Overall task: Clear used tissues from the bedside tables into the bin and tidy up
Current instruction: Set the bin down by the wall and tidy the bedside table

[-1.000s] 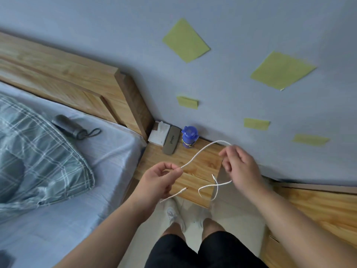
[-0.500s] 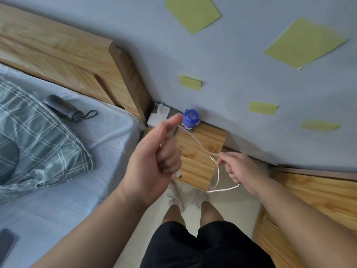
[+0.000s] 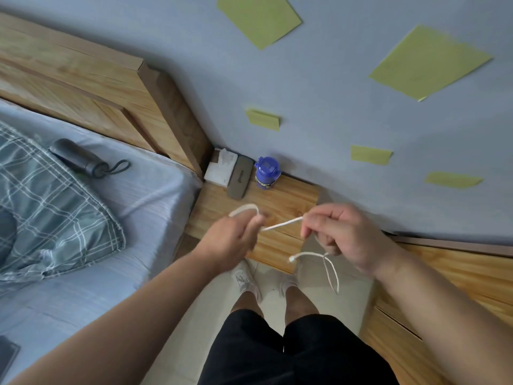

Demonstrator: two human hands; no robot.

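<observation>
On the bedside table, against the wall, I see a tissue pack, a grey case and a blue bottle in a row. Over the table's front half, my left hand is closed on a loop of white cable. My right hand pinches the same cable, its loose ends hanging below.

Both hands, left hand and right hand, hold a white cable above the bedside table.

soft, dim, even daylight; wide-angle bending at edges; left hand motion-blurred.
</observation>
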